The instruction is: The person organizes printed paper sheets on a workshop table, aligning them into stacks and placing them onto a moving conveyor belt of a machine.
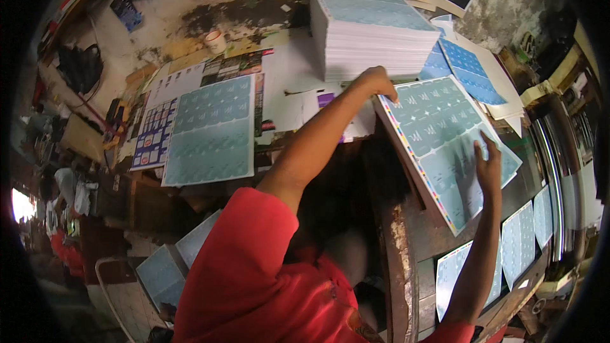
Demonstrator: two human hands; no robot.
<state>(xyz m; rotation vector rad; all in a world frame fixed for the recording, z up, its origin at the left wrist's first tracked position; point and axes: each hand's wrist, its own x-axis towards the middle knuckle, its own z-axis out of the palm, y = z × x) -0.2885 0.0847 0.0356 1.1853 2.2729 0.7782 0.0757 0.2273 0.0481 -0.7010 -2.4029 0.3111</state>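
A teal printed sheet [438,124] with a colour strip down its left edge lies at a slant on the right-hand bench, other paper edges showing under its right corner. The sheet's upper left corner is pinched in my left hand [376,82], whose fingers are partly hidden. Over the sheet's right side is my right hand [488,164], fingers apart; whether it touches the paper I cannot tell. Just behind my left hand rises a tall stack of printed sheets [381,47]. To the left, another teal printed sheet [213,130] lies flat on the table.
Blue printed sheets [473,70] lie beyond the slanted sheet. More printed sheets [518,241] rest along the bench at lower right. A small cup [215,42] stands near the stained wall. A dark gap separates table and bench. Metal rollers [551,178] run along the right.
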